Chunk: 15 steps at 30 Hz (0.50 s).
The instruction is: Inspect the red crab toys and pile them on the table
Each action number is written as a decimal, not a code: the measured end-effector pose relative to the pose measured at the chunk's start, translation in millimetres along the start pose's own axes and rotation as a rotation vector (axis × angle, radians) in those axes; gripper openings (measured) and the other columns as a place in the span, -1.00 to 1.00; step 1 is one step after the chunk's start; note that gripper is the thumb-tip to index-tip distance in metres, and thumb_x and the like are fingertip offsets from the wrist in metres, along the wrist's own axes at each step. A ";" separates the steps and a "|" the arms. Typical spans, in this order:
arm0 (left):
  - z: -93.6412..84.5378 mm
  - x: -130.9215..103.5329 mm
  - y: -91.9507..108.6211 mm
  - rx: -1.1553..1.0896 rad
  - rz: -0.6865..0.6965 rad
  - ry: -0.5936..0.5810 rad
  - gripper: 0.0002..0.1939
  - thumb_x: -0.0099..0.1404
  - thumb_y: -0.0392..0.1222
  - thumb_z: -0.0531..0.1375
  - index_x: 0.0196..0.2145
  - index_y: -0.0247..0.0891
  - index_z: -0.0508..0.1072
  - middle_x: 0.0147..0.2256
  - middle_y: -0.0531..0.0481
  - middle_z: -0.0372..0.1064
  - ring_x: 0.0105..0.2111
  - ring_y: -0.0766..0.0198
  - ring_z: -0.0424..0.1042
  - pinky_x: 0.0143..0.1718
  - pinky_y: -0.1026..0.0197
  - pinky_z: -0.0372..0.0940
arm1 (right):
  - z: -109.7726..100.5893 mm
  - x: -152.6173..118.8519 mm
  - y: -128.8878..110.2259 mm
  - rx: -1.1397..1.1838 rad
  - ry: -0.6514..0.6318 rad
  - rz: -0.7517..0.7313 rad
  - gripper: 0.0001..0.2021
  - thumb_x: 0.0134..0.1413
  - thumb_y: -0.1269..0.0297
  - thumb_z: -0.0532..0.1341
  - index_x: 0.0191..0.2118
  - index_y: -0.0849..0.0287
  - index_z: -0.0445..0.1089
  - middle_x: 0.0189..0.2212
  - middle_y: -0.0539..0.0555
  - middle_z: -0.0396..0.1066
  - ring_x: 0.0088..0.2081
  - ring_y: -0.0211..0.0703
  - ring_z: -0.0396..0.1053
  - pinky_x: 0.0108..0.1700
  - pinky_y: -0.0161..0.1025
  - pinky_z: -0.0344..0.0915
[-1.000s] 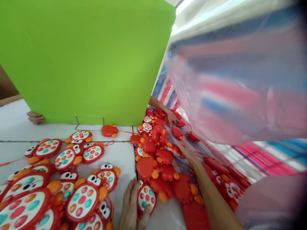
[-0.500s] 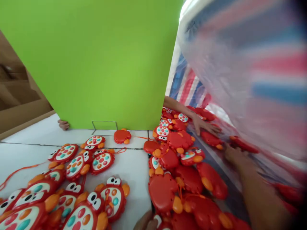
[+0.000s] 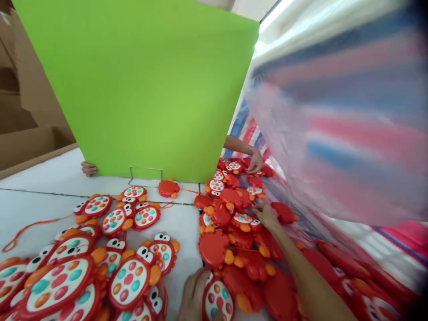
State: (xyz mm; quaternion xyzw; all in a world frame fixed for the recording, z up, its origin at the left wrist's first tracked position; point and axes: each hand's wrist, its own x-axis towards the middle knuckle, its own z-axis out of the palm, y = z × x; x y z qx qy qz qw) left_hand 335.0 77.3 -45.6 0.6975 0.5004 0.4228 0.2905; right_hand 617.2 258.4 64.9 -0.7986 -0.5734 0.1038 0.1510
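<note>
At the lower middle, my left hand (image 3: 193, 294) grips a red crab-shaped pop toy (image 3: 219, 299), its white face with coloured bubbles turned up. My right hand (image 3: 266, 216) reaches over the heap of red crab toys (image 3: 214, 247), fingers loosely stretched against it; I see nothing held in them. Next to those fingers lies one red crab toy (image 3: 283, 212), back side up. On the white tabletop to the left, several crab toys (image 3: 129, 281) lie face up, overlapping, with orange cords.
Across the table stands a tall green board (image 3: 143, 89) with a wire stand (image 3: 145, 176) before it. Another person's hands, one at the board's edge (image 3: 89, 168), one over the far heap (image 3: 256, 161). Clear plastic sheeting (image 3: 334, 147) hangs at right; cardboard boxes (image 3: 30, 142) at left.
My right hand has moved left, away from the sheeting, and the toys near it have shifted. My left hand now shows a crab toy in its grip. The other person's right-side hand has drawn back.
</note>
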 end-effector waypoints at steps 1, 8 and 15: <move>-1.7 0.5 2.8 -0.025 0.010 0.003 -0.45 0.09 -0.21 0.13 0.07 -0.32 0.28 0.06 -0.19 0.25 0.07 0.05 0.23 0.10 0.02 0.22 | -3.8 -12.0 -9.5 0.017 -0.021 -0.020 -0.74 0.18 0.19 0.14 -0.05 0.16 0.33 -0.06 0.09 0.35 -0.14 -0.12 0.37 -0.12 -0.08 0.35; -12.5 -1.5 22.8 -0.156 -0.047 -0.007 -0.52 0.22 -0.14 0.04 0.09 -0.27 0.24 0.09 -0.17 0.17 0.11 0.07 0.16 0.12 -0.03 0.19 | -14.6 -56.3 -77.8 0.175 -0.095 -0.188 -0.72 0.18 0.18 0.15 -0.05 0.20 0.33 -0.12 0.09 0.37 -0.20 -0.17 0.39 -0.19 -0.12 0.38; -16.5 0.7 16.3 -0.094 0.024 -0.045 -0.53 0.24 -0.11 0.06 0.09 -0.28 0.24 0.08 -0.16 0.20 0.10 0.10 0.19 0.10 0.01 0.23 | -73.0 -53.1 -12.5 -0.049 0.205 0.127 -0.70 0.18 0.18 0.14 -0.01 0.19 0.30 -0.05 0.11 0.33 -0.12 -0.10 0.36 -0.12 -0.04 0.35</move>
